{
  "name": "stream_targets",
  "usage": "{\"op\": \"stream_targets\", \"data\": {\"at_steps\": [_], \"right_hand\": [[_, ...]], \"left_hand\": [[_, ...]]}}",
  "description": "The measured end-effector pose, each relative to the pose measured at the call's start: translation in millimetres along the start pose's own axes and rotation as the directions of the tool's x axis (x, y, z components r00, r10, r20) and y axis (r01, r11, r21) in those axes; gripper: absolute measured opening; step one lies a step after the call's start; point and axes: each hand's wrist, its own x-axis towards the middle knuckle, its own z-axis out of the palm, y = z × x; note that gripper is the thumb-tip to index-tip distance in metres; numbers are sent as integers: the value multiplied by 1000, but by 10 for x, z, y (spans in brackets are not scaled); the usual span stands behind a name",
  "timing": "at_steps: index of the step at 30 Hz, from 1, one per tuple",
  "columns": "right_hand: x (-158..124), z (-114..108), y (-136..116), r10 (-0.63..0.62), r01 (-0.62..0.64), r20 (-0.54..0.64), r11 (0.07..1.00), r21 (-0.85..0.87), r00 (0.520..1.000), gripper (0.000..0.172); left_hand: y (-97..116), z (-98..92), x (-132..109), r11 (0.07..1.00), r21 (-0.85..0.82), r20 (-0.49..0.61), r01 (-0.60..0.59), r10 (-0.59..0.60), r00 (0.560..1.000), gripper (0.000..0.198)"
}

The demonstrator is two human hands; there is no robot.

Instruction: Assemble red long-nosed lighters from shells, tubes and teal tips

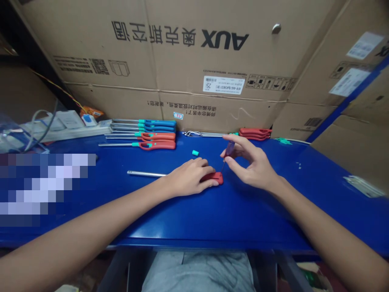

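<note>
Head view: the left hand, its grip closed over a red-handled utility lighter, presses it flat to the blue counter; the right hand pinches a purple-handled screwdriver (shaft slanting down to the handle's end).

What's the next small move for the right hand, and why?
Probably a slight turn of the screwdriver: the right hand grips it, its tip appears to meet the end of the red handle, and the left hand holds that handle down on the blue table. Whether the tip sits in a screw is too small to tell.
</note>
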Motion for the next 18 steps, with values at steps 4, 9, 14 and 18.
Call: {"op": "stream_targets", "data": {"at_steps": [4,9,14,18], "right_hand": [[11,-26,-18,6,-6,21,1000,-12,1000,51],[24,-60,-16,36,-35,49,999,-30,998,49],[25,-60,0,52,-50,31,997,-50,998,47],[22,-43,-4,34,-33,17,997,-67,999,53]], "left_hand": [[1,3,0,1000,2,-2,1,-1,1000,44],[12,-2,-3,1000,2,5,7,-7,1000,44],[10,0,-8,1000,5,3,7,-7,1000,45],[3,3,-9,1000,2,3,5,-5,1000,45]]}}
